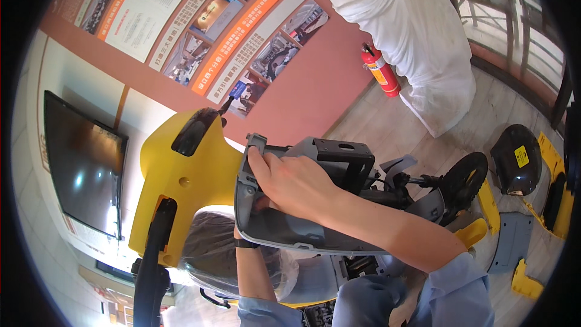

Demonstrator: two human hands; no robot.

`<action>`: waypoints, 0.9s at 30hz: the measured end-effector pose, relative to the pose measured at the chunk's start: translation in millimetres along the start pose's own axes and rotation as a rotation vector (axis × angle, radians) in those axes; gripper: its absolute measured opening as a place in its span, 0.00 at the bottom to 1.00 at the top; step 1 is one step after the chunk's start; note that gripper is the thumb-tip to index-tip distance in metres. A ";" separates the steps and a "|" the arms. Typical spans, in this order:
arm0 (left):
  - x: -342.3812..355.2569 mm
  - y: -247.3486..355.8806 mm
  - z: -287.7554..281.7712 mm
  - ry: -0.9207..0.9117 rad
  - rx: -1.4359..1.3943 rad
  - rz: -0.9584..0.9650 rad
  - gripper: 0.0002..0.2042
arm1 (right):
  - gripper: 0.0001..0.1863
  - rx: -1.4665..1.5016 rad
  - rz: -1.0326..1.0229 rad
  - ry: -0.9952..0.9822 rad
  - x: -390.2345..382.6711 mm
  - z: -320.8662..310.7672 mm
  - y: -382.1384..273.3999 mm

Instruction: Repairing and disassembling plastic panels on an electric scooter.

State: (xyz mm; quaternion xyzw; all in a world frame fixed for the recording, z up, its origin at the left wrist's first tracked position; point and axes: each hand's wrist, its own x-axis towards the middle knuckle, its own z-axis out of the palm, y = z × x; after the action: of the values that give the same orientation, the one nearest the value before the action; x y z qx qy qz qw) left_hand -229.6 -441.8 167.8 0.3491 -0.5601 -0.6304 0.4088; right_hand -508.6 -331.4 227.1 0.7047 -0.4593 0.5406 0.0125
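Note:
A grey plastic scooter panel, hollow side up, lies across the front of a yellow scooter body. My right hand reaches over it from the right, its fingers closed at the panel's upper left end beside a small bracket. My left forearm, with a black wristband, rises from below. The left hand goes behind the panel's lower left edge, so its fingers are mostly hidden. A black metal bracket stands just beyond my right hand.
Black handlebar grip juts down at left. A wheel, black shell, grey panel and yellow pieces are at right. A red fire extinguisher stands by a white-covered object. A screen hangs left.

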 end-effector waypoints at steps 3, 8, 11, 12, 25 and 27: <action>10.7 -2.7 -1.2 0.013 0.019 0.001 0.25 | 0.46 -0.024 -0.071 0.003 3.6 1.8 6.5; 7.4 7.0 7.2 0.017 0.051 0.011 0.25 | 0.43 0.024 -0.130 0.014 7.0 8.4 14.0; -6.5 14.4 16.5 0.000 0.077 0.038 0.26 | 0.39 0.023 -0.058 0.015 8.9 7.7 11.7; -5.1 19.9 22.8 -0.008 0.086 0.051 0.26 | 0.38 0.025 -0.033 0.007 10.0 6.1 9.7; -16.2 23.2 83.4 0.105 0.244 0.206 0.26 | 0.21 0.594 0.262 -0.078 3.8 -12.0 1.3; -32.8 24.8 81.6 0.170 0.262 0.176 0.26 | 0.20 0.659 0.332 -0.057 1.9 -12.2 0.1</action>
State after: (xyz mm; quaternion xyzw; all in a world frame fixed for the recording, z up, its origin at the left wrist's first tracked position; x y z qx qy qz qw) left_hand -286.0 -378.7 202.4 0.4012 -0.6292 -0.4819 0.4592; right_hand -517.9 -326.4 233.6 0.6015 -0.3688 0.6344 -0.3159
